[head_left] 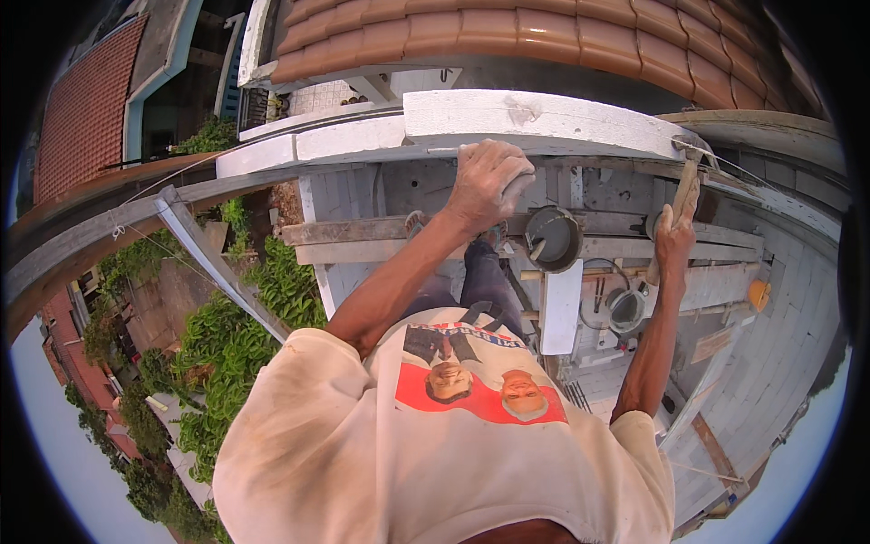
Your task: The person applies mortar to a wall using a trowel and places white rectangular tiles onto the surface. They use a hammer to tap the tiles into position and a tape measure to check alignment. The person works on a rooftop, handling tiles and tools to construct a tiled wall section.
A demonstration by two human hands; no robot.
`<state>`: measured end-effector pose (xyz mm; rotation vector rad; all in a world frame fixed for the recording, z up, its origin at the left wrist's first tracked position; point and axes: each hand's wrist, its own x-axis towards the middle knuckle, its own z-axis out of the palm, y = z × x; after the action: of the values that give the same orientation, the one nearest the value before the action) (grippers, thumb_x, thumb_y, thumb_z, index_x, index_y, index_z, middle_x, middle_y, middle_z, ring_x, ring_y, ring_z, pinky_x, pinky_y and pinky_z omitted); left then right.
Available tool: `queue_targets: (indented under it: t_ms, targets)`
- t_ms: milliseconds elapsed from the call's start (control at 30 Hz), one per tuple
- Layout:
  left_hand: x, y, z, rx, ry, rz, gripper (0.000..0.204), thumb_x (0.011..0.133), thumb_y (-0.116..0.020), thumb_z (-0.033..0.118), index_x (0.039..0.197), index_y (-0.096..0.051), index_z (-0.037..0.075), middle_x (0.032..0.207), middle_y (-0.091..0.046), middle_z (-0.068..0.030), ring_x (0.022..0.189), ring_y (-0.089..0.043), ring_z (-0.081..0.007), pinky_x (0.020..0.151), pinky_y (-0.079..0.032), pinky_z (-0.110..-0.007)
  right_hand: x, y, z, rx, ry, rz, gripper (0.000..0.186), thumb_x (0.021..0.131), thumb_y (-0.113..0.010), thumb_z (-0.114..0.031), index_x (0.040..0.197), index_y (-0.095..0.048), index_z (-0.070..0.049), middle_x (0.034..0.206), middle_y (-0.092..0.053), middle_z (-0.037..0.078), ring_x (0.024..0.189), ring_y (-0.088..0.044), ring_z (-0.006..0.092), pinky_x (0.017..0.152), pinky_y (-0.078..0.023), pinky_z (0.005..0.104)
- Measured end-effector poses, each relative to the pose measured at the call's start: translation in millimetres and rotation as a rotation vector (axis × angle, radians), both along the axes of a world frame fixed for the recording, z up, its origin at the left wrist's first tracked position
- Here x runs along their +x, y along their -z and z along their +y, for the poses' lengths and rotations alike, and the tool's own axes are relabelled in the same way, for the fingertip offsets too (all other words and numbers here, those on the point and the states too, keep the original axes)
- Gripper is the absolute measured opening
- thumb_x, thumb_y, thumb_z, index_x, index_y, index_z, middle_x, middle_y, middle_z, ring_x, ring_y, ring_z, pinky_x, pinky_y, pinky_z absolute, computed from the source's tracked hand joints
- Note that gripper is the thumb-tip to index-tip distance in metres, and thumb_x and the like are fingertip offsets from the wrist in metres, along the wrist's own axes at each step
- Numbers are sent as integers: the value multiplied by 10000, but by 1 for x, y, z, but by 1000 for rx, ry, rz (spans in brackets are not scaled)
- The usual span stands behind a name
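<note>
A row of white lightweight blocks (553,118) lies along the top of a wall in front of me, the longest one on the right. My left hand (492,186) is closed with bent fingers at the near edge of that long block. What it holds, if anything, is hidden. My right hand (674,238) is wrapped round a short wooden stick (687,186). The stick's upper end reaches a string (696,145) by the right end of the long block.
Below me are scaffold planks (362,231) with my feet on them. A dark bucket (554,239) with a tool inside stands there, and another bucket (625,311) sits lower. Roof tiles (471,34) rise beyond the wall. A timber beam (82,240) runs at left above a drop with greenery.
</note>
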<state>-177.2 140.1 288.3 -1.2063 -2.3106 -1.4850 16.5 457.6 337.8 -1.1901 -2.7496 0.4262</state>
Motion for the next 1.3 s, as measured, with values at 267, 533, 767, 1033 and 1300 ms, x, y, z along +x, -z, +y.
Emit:
queue_targets:
  t_ms: [267, 533, 767, 1033, 1300]
  targets:
    - [-68, 102, -131, -469, -392, -149, 861, 671, -918, 189, 1404, -488, 47, 1340, -571, -161, 1255, -525, -344, 1036, -349, -496, -11, 7, -23, 27, 70, 60, 668, 1021, -596, -253, 1599, -303, -92, 1194, -659, 355, 1069, -637, 532, 880, -497, 536]
    - [-109, 157, -128, -593, -100, -74, 1017, 644, -937, 142, 1489, -385, 17, 1421, -509, -162, 1384, -447, -319, 1088, -293, -511, -19, -2, -28, -76, 161, -16, 686, 1027, -585, -215, 1621, -253, -126, 1265, -626, 356, 1067, -636, 535, 868, -496, 523]
    - [-121, 155, -119, -563, -51, -3, 1045, 555, -813, -66, 1511, -401, 26, 1365, -540, -129, 1350, -472, -316, 1047, -305, -468, -7, 9, -17, -7, 73, 52, 676, 1030, -575, -204, 1614, -262, -67, 1368, -560, 364, 1168, -595, 526, 937, -478, 512]
    - [-121, 158, -118, -600, -35, -35, 839, 662, -835, 73, 1438, -516, 51, 1426, -538, -130, 1350, -448, -323, 1076, -288, -485, -11, 4, -18, -33, 132, 1, 654, 1032, -582, -217, 1584, -308, 3, 1457, -509, 339, 1258, -570, 493, 1021, -456, 472]
    - [-116, 155, -118, -634, -77, 18, 737, 759, -683, 33, 1444, -411, -8, 1324, -516, -157, 1312, -464, -327, 1060, -303, -477, 12, 13, -19, 328, -108, 47, 606, 1017, -631, -215, 1542, -417, 0, 1545, -457, 273, 1123, -648, 395, 976, -503, 413]
